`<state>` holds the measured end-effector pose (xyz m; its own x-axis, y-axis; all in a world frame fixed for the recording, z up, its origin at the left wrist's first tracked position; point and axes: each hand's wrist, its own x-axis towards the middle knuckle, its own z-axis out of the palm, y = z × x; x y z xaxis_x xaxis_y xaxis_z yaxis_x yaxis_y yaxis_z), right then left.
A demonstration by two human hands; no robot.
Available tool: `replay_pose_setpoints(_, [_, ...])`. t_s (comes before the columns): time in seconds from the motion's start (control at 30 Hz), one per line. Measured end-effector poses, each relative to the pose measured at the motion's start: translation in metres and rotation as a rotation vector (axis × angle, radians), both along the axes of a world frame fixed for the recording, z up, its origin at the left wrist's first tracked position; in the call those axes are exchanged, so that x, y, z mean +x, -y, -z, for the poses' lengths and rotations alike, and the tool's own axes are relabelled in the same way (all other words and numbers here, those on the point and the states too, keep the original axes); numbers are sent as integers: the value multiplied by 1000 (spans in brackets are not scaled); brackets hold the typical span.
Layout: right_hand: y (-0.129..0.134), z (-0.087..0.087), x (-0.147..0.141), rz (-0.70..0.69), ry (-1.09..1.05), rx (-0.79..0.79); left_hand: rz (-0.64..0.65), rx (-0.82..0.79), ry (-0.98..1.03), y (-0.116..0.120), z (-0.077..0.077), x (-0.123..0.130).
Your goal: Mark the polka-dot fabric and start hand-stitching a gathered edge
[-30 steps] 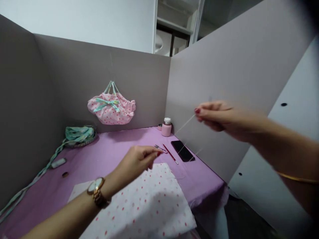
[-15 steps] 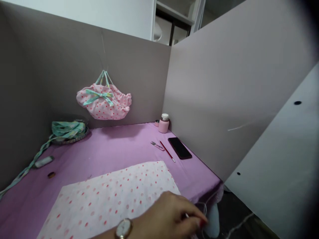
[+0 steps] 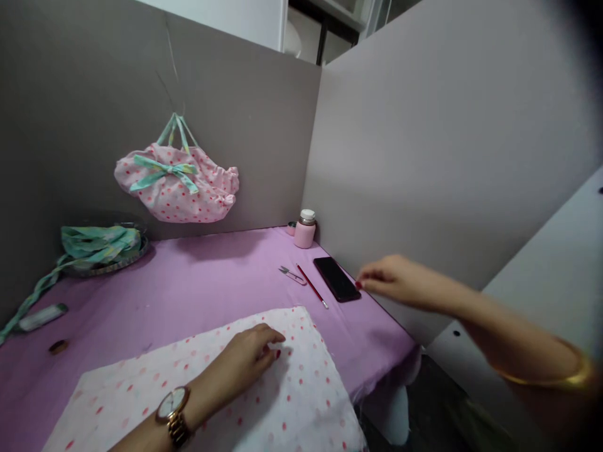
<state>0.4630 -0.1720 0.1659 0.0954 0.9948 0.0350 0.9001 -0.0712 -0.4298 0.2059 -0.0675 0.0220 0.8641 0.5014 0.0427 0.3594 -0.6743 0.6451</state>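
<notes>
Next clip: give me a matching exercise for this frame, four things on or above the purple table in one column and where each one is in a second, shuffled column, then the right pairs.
Things:
1. dotted fabric
2. black phone
3. pink bottle
4. pink pouch

Places:
A. hanging on the back partition, above the table
B. in the far corner where the two partitions meet
C. flat at the near edge, under the left hand
D. beside the right partition, just ahead of the right hand

Pairs: 1-C, 2-D, 3-B, 4-A
</notes>
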Motion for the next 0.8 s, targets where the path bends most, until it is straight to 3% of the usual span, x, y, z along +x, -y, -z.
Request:
replay_pose_setpoints(0.1, [-14,54,5,-62,52,-112,-67,69,29,-20,9,12])
replay_pose_setpoints(0.27, [-29,117,8,111,-508,-82,-206,163,61,-48,28,54])
replay_pose_setpoints(0.43, [-32,171,2,173,-689,-101,-240,203,95,-62,39,81])
replay_pose_setpoints(0.5, [-30,179,1,207,-749,-93,-230,184,110,-65,39,81])
replay_pose_setpoints(0.63, [-30,175,0,236,-814,-74,-218,143,114,-69,35,72])
replay_pose_setpoints(0.8, [-45,176,-1,217,-712,-50,-177,135,94,-66,32,57])
